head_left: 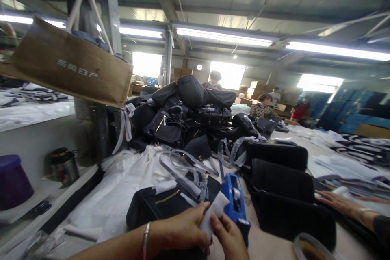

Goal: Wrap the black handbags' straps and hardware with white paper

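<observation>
My left hand [183, 227] and my right hand [228, 237] meet low in the middle, both pinching a small white piece of foam wrap [215, 211]. A bangle sits on my left wrist. Just behind my hands lies a black handbag [158, 207] with a gold zipper and straps wrapped in clear plastic. A blue tape dispenser [234, 197] stands right beside my right hand.
A big heap of black bags [189, 113] fills the table's middle. Stacked black bags [283, 178] lie to the right, where another person's hand [338, 203] rests. A brown paper bag [70, 65] hangs upper left. Other people work at the far end.
</observation>
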Available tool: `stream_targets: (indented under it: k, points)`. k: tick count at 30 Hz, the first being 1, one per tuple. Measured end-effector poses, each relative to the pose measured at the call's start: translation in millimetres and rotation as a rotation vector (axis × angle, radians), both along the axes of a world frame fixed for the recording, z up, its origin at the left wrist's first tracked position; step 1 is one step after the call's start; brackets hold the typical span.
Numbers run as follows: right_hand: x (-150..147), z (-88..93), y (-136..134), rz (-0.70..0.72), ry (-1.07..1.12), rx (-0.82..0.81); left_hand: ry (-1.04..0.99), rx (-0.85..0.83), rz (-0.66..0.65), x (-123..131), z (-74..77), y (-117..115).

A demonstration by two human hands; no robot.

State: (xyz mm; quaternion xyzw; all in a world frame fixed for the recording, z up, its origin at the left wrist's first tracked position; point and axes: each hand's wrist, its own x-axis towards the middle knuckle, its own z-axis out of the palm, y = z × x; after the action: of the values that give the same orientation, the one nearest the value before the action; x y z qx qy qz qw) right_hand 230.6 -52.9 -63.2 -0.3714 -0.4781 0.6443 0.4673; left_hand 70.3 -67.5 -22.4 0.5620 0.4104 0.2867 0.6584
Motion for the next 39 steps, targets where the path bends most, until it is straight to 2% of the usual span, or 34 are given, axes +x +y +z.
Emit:
stream_targets:
  k: [3,5,8,13,17,22,24,27,30,35,37,39]
  points:
    - [3,0.6,2,-0.051,-0.055,0.024,0.120,0.217,0.019,1,-3.0,-3]
    - [4,2.4,1,-0.062,-0.104,0.031,0.174,0.285,0.041,2,-4.6,-4]
    - [6,1.1,-1,-0.055,-0.139,0.035,0.170,0.219,0.029,4,-7.9,-4]
    - [7,-14.4,-6,0.052,-0.101,0.036,0.074,0.129,-0.011,6,-9.3,-4]
    - [0,-19.8,-11,-0.017,-0.086,0.033,0.150,0.045,0.024,9,-5.7,-6]
    - [-13,-17.3,-14,-0.118,-0.045,0.009,0.051,-0.024,0.037,12,-8.0,-1]
    - [-14,-17.0,-14,-0.093,-0.025,0.017,-0.015,-0.070,0.047,11,-7.1,-1]
    - [-8,-16.5,-11,0.039,0.009,0.047,-0.087,-0.113,0.025,8,-0.4,-1]
    - [2,-12.9,-6,0.066,0.105,0.018,-0.098,-0.117,-0.010,7,8.5,-3]
    - [11,3.0,3,-0.083,0.169,-0.095,-0.010,-0.208,-0.002,6,19.2,-3]
    - [11,10.9,5,-0.109,0.133,-0.078,0.005,-0.192,-0.005,5,23.2,-2]
    - [11,17.6,6,-0.129,0.109,-0.058,0.038,-0.114,0.054,4,26.8,0]
